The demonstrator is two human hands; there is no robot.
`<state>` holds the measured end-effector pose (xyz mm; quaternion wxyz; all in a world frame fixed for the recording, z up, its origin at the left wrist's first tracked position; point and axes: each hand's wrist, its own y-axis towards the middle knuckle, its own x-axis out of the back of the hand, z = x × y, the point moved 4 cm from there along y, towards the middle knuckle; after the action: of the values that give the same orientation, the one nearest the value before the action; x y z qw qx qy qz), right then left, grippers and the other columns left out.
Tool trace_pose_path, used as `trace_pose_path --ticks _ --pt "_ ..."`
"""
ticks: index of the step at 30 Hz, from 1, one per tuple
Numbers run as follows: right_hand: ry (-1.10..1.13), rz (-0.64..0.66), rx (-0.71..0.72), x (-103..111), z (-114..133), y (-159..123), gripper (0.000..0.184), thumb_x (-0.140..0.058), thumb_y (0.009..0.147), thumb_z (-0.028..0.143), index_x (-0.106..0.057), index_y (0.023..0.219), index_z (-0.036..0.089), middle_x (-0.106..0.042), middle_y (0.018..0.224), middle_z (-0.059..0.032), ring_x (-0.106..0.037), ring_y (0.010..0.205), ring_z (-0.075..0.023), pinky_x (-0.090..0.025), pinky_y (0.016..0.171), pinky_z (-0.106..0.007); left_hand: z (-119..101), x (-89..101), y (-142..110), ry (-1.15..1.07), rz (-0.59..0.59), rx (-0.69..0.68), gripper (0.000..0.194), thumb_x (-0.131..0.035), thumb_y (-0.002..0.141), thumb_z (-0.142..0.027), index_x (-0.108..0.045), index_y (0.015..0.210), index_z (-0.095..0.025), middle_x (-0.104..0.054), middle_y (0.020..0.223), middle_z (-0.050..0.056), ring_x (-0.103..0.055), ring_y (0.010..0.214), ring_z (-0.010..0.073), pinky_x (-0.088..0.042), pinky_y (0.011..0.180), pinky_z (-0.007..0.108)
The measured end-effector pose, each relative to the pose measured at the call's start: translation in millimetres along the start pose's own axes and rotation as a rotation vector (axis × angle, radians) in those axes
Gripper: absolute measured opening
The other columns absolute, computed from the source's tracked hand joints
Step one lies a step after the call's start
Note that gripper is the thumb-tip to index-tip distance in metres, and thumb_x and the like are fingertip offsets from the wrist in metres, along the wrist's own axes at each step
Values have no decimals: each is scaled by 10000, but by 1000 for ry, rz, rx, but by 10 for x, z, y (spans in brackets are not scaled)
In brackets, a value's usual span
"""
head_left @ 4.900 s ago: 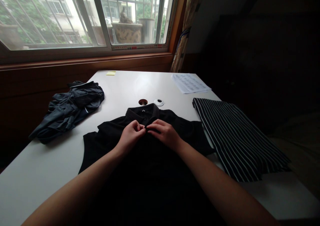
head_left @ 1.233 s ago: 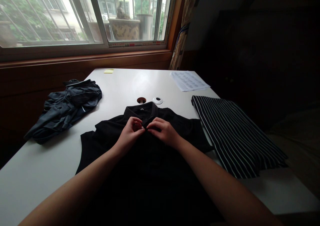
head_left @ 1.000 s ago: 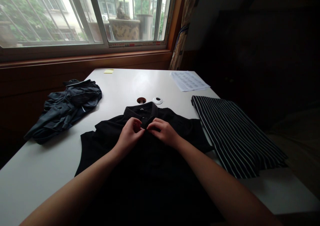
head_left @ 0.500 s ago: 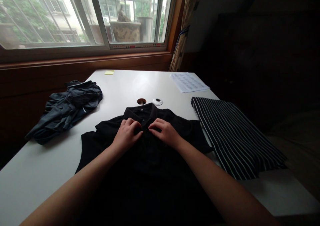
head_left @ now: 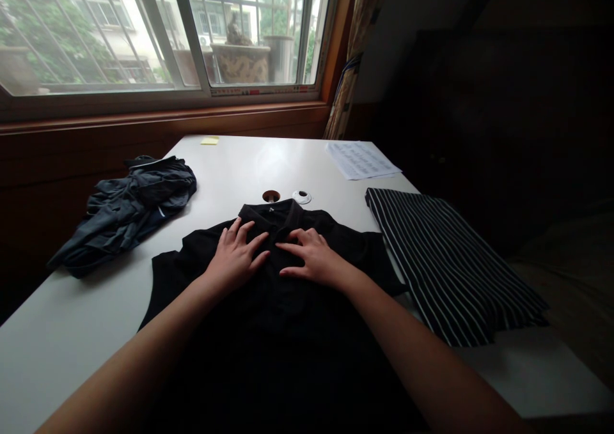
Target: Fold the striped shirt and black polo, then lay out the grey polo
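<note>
A black collared shirt (head_left: 288, 319) lies spread on the white table (head_left: 230, 172), collar toward the window. My left hand (head_left: 236, 253) rests on its upper chest just left of the front placket, fingers spread and flat. Opposite it, my right hand (head_left: 311, 255) touches the cloth right of the placket below the collar, with thumb and index finger apart and nothing held between them. The other right fingers are partly curled. The shirt's lower part is too dark to make out clearly.
Left on the table is a crumpled dark grey garment (head_left: 139, 207). A folded black-and-white striped cloth (head_left: 446, 261) lies to the right. Printed papers (head_left: 362, 159), a yellow sticky note (head_left: 210, 140), a cable hole (head_left: 271, 196) and its white cover (head_left: 302, 197) sit farther back.
Both hands have gone from pinching at the placket below the collar to open. The left fingers are now spread on the cloth, and the right thumb has moved away from its index finger.
</note>
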<state>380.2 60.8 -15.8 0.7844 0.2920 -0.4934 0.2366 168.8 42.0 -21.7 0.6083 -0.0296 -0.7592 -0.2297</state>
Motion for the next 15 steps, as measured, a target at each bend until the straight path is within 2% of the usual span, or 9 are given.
trace_pose_path --ticks 4,7,11,15 --pt "12 0 8 11 -3 -16 667 -730 791 649 -594 1394 398 -545 1349 -95 -468 1157 -340 -422 1020 -598 3 32 22 -52 -26 -22 453 -584 939 -460 -602 1363 -299 -451 1485 140 -266 1460 405 -257 1151 691" --pt "46 -42 48 24 -27 -6 584 -741 817 589 -646 1342 352 -582 1288 -96 -494 1135 -312 -433 1028 -559 -10 122 65 -117 -72 -46 334 -626 917 -401 -682 1221 -275 -538 1336 123 -416 1332 359 -376 1116 600" --pt "196 -179 56 92 -98 26 284 -609 970 401 -732 1181 256 -644 1109 -86 -565 1045 -244 -495 970 -442 -88 186 93 -199 -59 -173 215 -603 937 -307 -722 1115 -291 -608 1125 81 -530 1084 271 -513 963 450" --pt "273 -335 -35 148 -199 42 278 -497 1021 308 -732 1146 228 -639 1067 -81 -604 1042 -221 -508 969 -403 -207 158 57 -211 12 -312 307 -626 930 -297 -697 1225 -335 -613 1179 77 -503 1132 279 -502 983 446"
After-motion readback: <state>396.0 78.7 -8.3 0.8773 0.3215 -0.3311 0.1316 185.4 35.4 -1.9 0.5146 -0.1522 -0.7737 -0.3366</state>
